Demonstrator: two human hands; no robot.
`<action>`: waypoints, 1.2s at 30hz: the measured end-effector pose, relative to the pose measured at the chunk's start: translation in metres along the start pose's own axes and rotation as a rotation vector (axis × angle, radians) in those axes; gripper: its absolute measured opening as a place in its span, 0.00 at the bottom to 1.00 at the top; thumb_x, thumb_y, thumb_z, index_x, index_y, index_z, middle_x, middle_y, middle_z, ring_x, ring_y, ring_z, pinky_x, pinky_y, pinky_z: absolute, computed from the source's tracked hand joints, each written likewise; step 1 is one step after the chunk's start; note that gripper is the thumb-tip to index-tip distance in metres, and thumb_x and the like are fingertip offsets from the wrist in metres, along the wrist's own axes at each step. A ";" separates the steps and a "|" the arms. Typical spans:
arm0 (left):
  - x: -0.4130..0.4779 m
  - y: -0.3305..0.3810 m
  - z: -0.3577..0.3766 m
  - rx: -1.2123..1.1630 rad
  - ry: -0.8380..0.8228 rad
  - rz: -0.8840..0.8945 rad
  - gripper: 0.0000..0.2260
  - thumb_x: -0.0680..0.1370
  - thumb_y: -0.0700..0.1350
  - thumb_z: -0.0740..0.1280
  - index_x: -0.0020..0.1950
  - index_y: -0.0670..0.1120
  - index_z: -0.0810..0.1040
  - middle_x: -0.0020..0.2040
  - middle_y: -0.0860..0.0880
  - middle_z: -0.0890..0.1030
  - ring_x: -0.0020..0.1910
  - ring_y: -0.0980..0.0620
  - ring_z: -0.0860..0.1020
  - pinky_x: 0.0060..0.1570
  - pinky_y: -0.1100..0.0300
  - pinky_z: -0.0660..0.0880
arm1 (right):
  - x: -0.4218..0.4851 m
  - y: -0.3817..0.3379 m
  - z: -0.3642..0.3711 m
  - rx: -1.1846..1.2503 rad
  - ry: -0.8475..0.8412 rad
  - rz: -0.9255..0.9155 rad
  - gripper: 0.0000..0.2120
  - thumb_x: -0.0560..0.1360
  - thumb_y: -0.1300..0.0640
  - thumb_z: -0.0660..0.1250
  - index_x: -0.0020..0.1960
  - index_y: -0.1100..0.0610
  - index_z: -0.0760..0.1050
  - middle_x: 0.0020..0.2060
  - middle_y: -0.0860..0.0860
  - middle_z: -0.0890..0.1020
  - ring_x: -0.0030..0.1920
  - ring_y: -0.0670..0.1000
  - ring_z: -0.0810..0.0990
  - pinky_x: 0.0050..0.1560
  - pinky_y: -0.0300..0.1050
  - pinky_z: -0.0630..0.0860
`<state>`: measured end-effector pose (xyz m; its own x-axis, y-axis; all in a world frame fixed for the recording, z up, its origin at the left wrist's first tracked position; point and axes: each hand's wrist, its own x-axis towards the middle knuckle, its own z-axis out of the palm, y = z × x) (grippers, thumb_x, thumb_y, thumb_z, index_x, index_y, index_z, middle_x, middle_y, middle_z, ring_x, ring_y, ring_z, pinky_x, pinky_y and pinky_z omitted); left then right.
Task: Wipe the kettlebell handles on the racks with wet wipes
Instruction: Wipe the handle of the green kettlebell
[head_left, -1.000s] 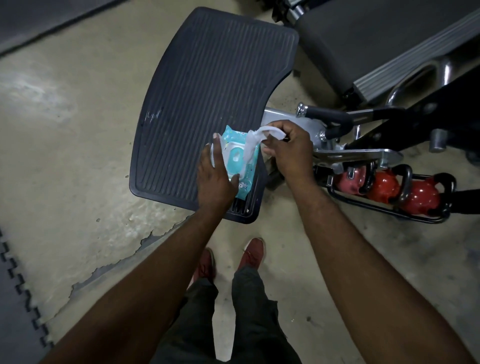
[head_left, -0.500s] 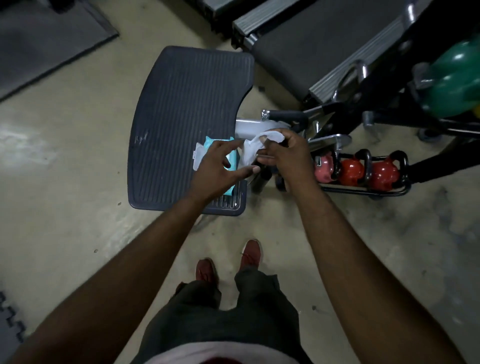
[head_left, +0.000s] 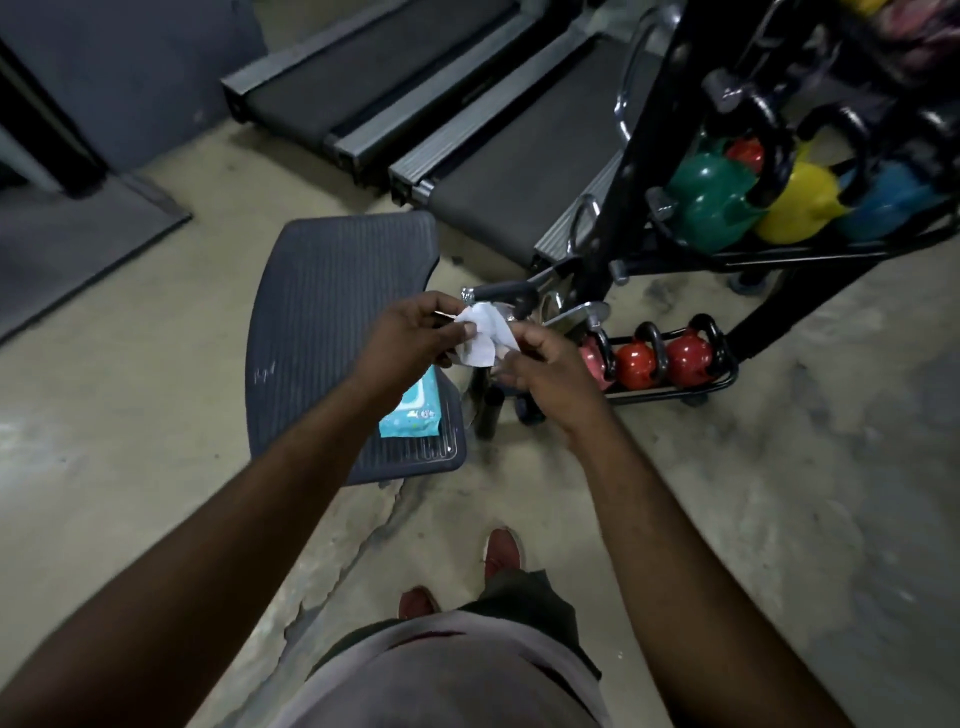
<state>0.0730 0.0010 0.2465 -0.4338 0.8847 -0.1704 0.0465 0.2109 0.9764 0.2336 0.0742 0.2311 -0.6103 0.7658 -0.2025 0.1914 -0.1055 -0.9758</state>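
Note:
A white wet wipe (head_left: 485, 335) is held between both hands at chest height. My left hand (head_left: 410, 332) pinches its left edge and my right hand (head_left: 545, 364) pinches its right side. Below my left wrist lies the blue wipes pack (head_left: 413, 410) on a dark ribbed platform (head_left: 322, 312). To the right, red kettlebells (head_left: 657, 358) with black handles sit in the low black rack (head_left: 727, 376). Green (head_left: 709, 200), yellow (head_left: 797, 205) and blue (head_left: 891, 200) kettlebells stand on a higher shelf of the rack.
Two treadmill decks (head_left: 498, 135) lie at the back. A dark floor mat (head_left: 78, 244) is at the far left. A metal lever with a black grip (head_left: 501, 293) juts out behind my hands. The concrete floor (head_left: 779, 493) is cracked near my red shoes (head_left: 501, 551).
The wipe has come free of the pack. My left hand left the pack and rose to pinch the wipe. The view lifted, bringing the upper kettlebell shelf into sight.

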 end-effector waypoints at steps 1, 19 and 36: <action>-0.002 0.003 0.004 -0.066 0.011 -0.020 0.04 0.77 0.35 0.70 0.50 0.40 0.81 0.39 0.45 0.83 0.32 0.56 0.79 0.31 0.65 0.74 | -0.008 -0.003 0.001 0.077 -0.017 0.027 0.12 0.79 0.62 0.65 0.54 0.48 0.80 0.52 0.50 0.84 0.52 0.50 0.81 0.61 0.59 0.76; 0.004 0.031 0.173 -0.228 -0.200 -0.238 0.05 0.77 0.47 0.70 0.44 0.48 0.85 0.34 0.50 0.78 0.33 0.55 0.72 0.34 0.63 0.69 | -0.052 0.023 -0.154 0.072 0.222 -0.078 0.12 0.76 0.57 0.69 0.59 0.57 0.78 0.52 0.51 0.83 0.50 0.52 0.82 0.50 0.56 0.80; 0.107 0.122 0.377 -0.150 -0.011 0.013 0.07 0.77 0.41 0.71 0.51 0.38 0.83 0.36 0.47 0.83 0.27 0.60 0.75 0.27 0.70 0.70 | 0.013 -0.005 -0.385 0.413 0.227 -0.012 0.08 0.77 0.70 0.65 0.48 0.58 0.78 0.44 0.50 0.84 0.41 0.48 0.84 0.38 0.43 0.82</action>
<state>0.3718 0.2783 0.2972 -0.4237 0.8918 -0.1588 -0.0832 0.1362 0.9872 0.5202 0.3287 0.2652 -0.4180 0.8831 -0.2132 -0.1645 -0.3044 -0.9382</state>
